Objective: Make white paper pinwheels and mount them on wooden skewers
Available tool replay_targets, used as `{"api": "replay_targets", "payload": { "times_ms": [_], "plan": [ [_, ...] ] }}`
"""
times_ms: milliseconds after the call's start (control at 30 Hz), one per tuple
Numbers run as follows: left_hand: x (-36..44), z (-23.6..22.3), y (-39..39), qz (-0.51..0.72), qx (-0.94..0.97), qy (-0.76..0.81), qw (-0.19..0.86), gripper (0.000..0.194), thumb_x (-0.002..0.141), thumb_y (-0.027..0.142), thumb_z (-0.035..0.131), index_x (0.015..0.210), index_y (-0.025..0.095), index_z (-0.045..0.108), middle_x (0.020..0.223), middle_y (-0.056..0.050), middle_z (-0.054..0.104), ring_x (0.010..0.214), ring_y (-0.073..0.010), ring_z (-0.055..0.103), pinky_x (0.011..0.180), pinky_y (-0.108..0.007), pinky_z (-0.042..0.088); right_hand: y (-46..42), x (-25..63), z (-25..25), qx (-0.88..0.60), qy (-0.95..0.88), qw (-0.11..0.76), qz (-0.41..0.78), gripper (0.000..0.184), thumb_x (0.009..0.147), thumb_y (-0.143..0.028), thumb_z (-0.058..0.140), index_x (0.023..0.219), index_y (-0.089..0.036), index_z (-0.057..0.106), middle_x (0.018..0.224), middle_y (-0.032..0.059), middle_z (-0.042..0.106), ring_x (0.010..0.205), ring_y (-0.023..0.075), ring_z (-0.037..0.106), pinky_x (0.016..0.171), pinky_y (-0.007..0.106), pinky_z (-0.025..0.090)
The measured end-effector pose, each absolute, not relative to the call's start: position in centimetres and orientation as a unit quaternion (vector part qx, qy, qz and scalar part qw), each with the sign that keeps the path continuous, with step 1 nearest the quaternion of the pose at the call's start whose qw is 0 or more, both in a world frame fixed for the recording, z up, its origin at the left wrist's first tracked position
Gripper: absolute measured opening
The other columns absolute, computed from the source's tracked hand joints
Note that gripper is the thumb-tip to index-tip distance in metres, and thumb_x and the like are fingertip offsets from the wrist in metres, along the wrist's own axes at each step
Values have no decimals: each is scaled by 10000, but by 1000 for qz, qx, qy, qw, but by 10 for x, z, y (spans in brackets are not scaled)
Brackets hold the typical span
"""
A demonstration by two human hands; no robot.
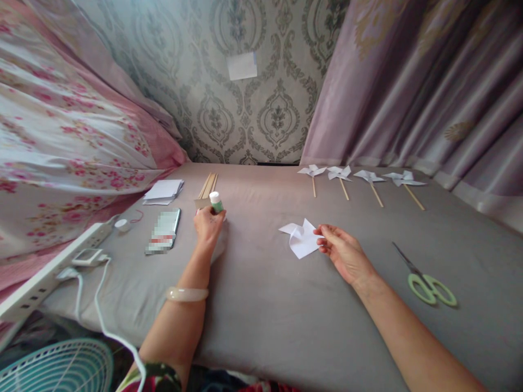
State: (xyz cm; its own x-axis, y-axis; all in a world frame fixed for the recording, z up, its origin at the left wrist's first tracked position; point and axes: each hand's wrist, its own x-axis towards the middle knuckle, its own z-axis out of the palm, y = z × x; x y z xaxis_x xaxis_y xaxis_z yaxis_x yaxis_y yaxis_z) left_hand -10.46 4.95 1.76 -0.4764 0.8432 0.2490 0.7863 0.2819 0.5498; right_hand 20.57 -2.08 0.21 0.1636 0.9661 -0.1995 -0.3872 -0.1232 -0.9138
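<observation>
My left hand (209, 222) is closed around a glue stick (217, 202) with a white cap and green label. The glue stick is upright in front of a bundle of wooden sticks (208, 185), and its lower part is hidden by my fingers. Between the thumb and fingers of my right hand (341, 247) is the edge of a white paper pinwheel (302, 241), partly folded, with no stick visible on it. On the far side of the grey cloth (261, 305) lie several finished-looking pinwheels on sticks (340, 174).
Green-handled scissors (425, 283) lie to the right. On the left are a stack of white paper (163, 191), a phone (164, 231), a small white round item (121, 225) and a power strip (53, 272) with cables. A teal fan (57, 367) stands at the lower left.
</observation>
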Motion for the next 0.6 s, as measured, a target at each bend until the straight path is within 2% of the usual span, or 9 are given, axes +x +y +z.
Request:
{"api": "replay_targets", "payload": {
  "times_ms": [200, 433, 600],
  "plan": [
    [-100, 20, 47, 297, 520, 800, 37, 249, 756, 345, 594, 848, 135, 693, 885, -132, 718, 866, -256, 653, 683, -297, 416, -20, 208, 4, -493, -304, 588, 565, 336, 564, -381, 835, 761, -175, 656, 788, 19, 673, 573, 75, 546, 437, 152, 441],
    [-100, 18, 46, 259, 520, 813, 36, 255, 740, 347, 623, 836, 114, 668, 913, -163, 696, 874, -263, 651, 709, -311, 441, -22, 209, 8, -499, -323, 576, 561, 279, 619, -354, 802, 775, -173, 657, 789, 28, 678, 563, 81, 553, 429, 164, 440],
    [-104, 22, 41, 206, 542, 814, 49, 261, 710, 377, 655, 741, 119, 672, 843, -188, 695, 845, -305, 658, 681, -337, 458, -21, 212, 9, -529, -348, 560, 534, 282, 618, -368, 791, 768, -178, 647, 764, 19, 682, 558, 80, 551, 436, 166, 421]
  ]
}}
